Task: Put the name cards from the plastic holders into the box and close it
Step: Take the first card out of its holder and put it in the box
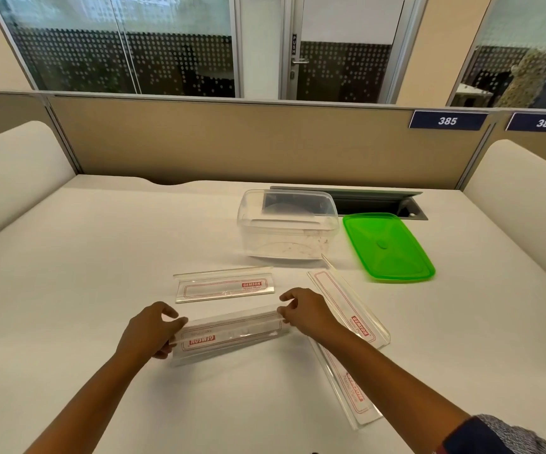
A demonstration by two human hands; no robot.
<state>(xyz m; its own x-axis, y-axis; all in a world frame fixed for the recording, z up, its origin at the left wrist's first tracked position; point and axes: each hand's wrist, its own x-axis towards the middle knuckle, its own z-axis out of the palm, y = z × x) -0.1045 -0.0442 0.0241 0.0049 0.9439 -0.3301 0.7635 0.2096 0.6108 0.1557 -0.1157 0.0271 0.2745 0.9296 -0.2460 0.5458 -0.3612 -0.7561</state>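
Note:
A clear plastic name-card holder (232,335) with a red-printed card inside lies tilted between my hands. My left hand (150,329) grips its left end, and my right hand (304,309) pinches its right end at the top edge. Another holder (224,286) with a card rests flat just behind it. Two more holders lie to the right: one (346,303) beside my right wrist, the other (350,391) partly under my right forearm. The clear box (286,224) stands open at the back, and its green lid (387,247) lies flat to its right.
The white desk (101,273) is bounded by a beige partition (232,142) at the back and padded side walls. A grey cable slot (379,204) is sunk into the desk behind the box and lid.

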